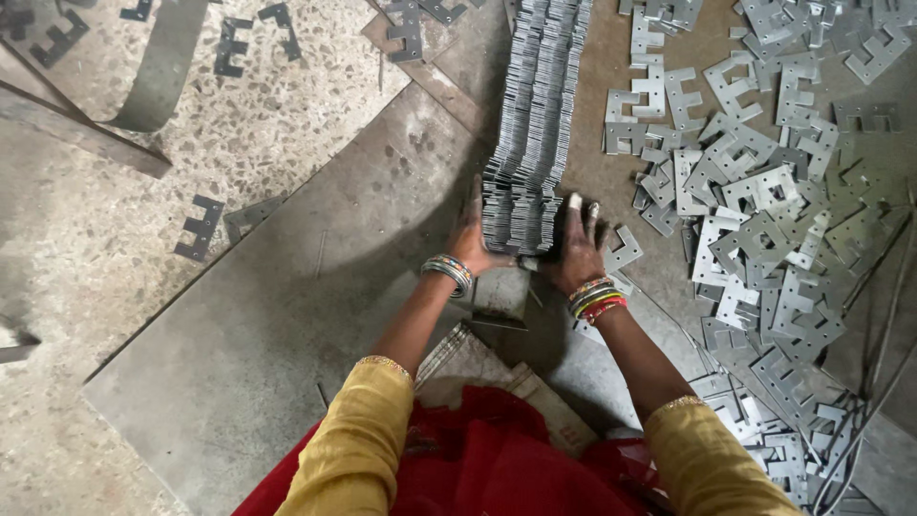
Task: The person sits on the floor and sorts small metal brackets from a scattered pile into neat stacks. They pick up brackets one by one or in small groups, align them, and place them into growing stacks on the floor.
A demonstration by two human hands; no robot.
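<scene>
The near end of a long row of stacked metal plates (533, 143) is clasped between the left hand (470, 239) and right hand (578, 247), each grip closed flat on one side. The row's long axis runs straight away across the floor (239, 315), loose plates (764, 220) lying right.

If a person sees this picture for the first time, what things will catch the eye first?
First, the long row of stacked metal plates running up the middle, with the left hand and right hand pressing its near end from both sides. Next, the loose heap of notched plates spread over the floor on the right. The colourful bangles on both wrists also stand out.
</scene>
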